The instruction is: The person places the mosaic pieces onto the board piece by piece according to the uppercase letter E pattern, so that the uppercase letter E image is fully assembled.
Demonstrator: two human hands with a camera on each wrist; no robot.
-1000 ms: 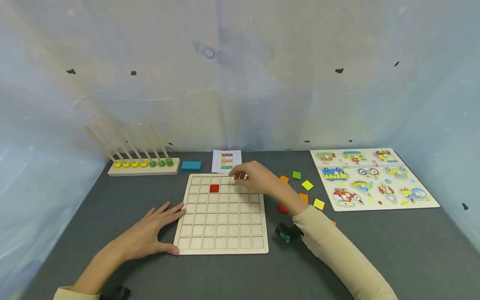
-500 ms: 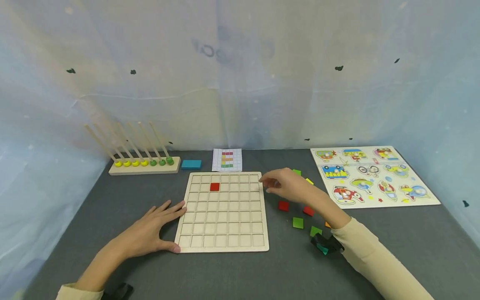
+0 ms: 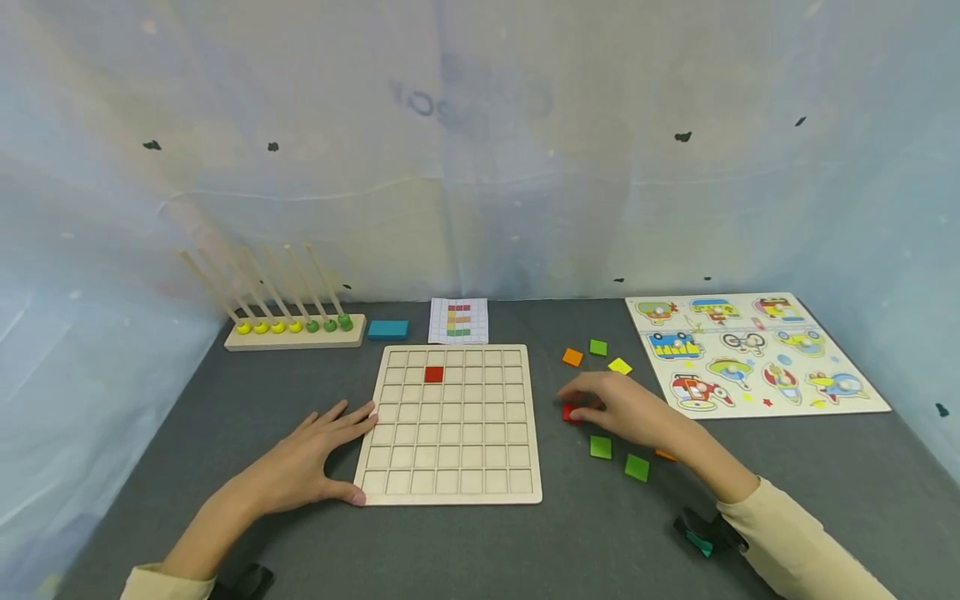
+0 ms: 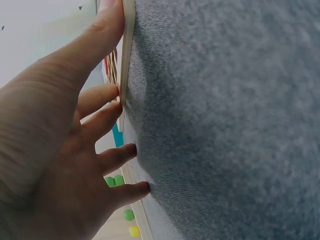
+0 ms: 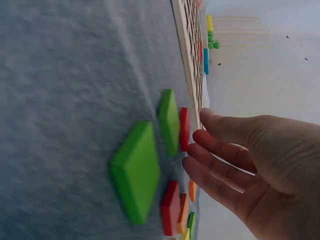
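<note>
A wooden grid board (image 3: 459, 503) lies in the middle of the table, one red square tile (image 3: 433, 374) set in its second row. My left hand (image 3: 311, 462) rests spread at the board's left side, thumb at the near corner and fingertips touching the edge. To the right of the board, my right hand (image 3: 626, 410) hovers with slightly bent fingers over a loose red tile (image 3: 570, 413). A gap shows between its fingertips and that tile (image 5: 184, 129) in the right wrist view. Green tiles (image 3: 601, 447) lie nearer to me; an orange tile (image 3: 573, 357) and a yellow tile (image 3: 619, 366) lie beyond.
A pattern card (image 3: 459, 321) lies behind the board, with a blue block (image 3: 387, 330) to its left. A peg stand with beads (image 3: 296, 337) stands back left. A vehicle picture puzzle (image 3: 757, 354) lies at the right. A pale cloth (image 3: 480, 150) hangs behind.
My right hand has moved from the board's upper right, across its right edge, to the loose tiles, and lower. My left hand has stayed at the board's edge.
</note>
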